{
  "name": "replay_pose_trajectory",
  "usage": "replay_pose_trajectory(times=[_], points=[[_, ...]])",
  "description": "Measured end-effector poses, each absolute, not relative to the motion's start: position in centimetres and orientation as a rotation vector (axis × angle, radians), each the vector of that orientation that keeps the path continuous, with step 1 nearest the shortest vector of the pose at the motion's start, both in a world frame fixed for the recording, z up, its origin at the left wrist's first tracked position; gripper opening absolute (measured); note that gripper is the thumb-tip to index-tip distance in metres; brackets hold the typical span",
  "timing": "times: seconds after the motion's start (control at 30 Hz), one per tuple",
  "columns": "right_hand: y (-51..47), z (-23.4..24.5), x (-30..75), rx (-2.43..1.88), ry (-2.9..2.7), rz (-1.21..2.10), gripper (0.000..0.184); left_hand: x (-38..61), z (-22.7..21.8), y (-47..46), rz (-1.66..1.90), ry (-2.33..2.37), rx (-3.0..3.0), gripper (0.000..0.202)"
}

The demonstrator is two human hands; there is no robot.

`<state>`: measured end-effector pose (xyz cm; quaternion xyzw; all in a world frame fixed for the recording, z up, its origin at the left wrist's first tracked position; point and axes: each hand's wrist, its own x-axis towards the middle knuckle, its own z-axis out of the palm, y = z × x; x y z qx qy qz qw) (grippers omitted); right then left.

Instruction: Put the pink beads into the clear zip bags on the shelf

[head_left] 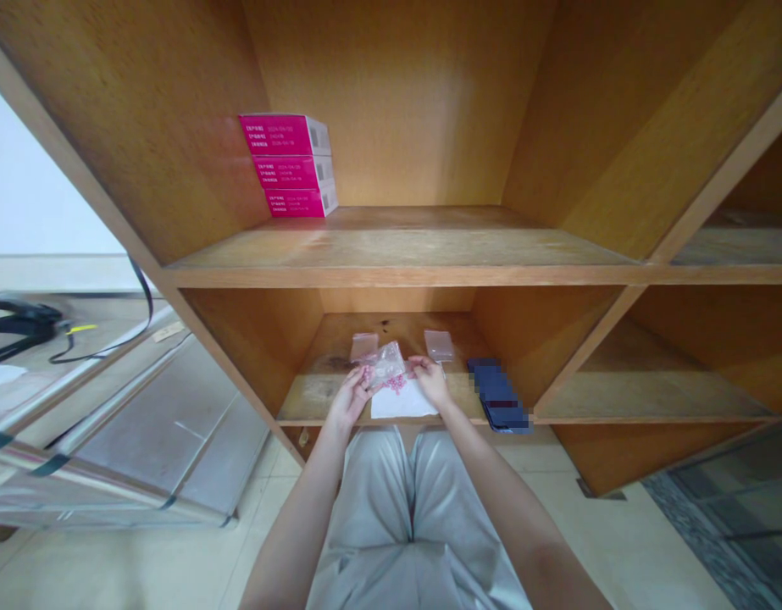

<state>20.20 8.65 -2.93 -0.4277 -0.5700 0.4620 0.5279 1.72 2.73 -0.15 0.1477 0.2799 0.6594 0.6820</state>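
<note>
A wooden shelving unit [403,275] fills the view, its compartments rising above the hands and running off to their right. Below and toward the person is a pale tiled floor [174,568]. Well to the left of the hands lie flat wrapped panels [142,432] with a black strap and cable [22,326] on top.

On the shelf above the hands and to their left, three pink boxes [289,165] are stacked against the side wall. Both hands are at the front edge of the lower shelf [302,407]. Just right of the right hand lies a dark blue flat thing [498,396], too blurred to name. Under the hands a white sheet [400,402] rests on the shelf.

The left hand [349,398] and the right hand [430,379] hold a clear bag [385,364] between them above the sheet, each pinching one side of it. A few pink pieces [396,385] show at the bag's lower edge; whether they are inside it or loose on the sheet cannot be told.

Beyond the hands, two more small bags [363,345] [439,344] lie flat and apart from each other. Judging by this, one bag is being handled and the other two lie untouched.
</note>
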Motion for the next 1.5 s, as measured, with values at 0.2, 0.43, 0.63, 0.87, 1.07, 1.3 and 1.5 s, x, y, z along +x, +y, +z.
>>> replay_pose_trajectory(times=[0.2,0.43,0.63,0.87,1.07,1.3,1.5], points=[[8.5,-2.8,20.2,-1.030,-1.392,1.082,0.025,1.3,-0.3,3.0,1.465,0.632,0.341,0.012],[8.5,-2.4,20.2,-1.033,-1.359,1.111,0.024,1.4,0.0,3.1,1.472,0.635,0.351,0.011],[8.2,-2.2,20.0,-1.000,-1.343,1.124,0.022,1.4,0.2,3.1,1.471,0.655,0.352,0.010],[7.5,-0.3,18.8,-0.933,-1.343,1.188,0.024,1.5,0.3,3.3,1.484,0.661,0.369,0.010],[7.2,0.4,18.2,-0.932,-1.356,1.190,0.021,1.3,0.4,3.4,1.487,0.687,0.404,0.010],[5.9,1.9,18.2,-0.956,-1.272,1.247,0.019,1.6,1.2,3.0,1.523,0.780,0.515,0.015],[5.0,1.9,17.9,-0.962,-1.288,1.248,0.014,2.2,2.7,1.8,1.652,0.907,0.721,0.032]])
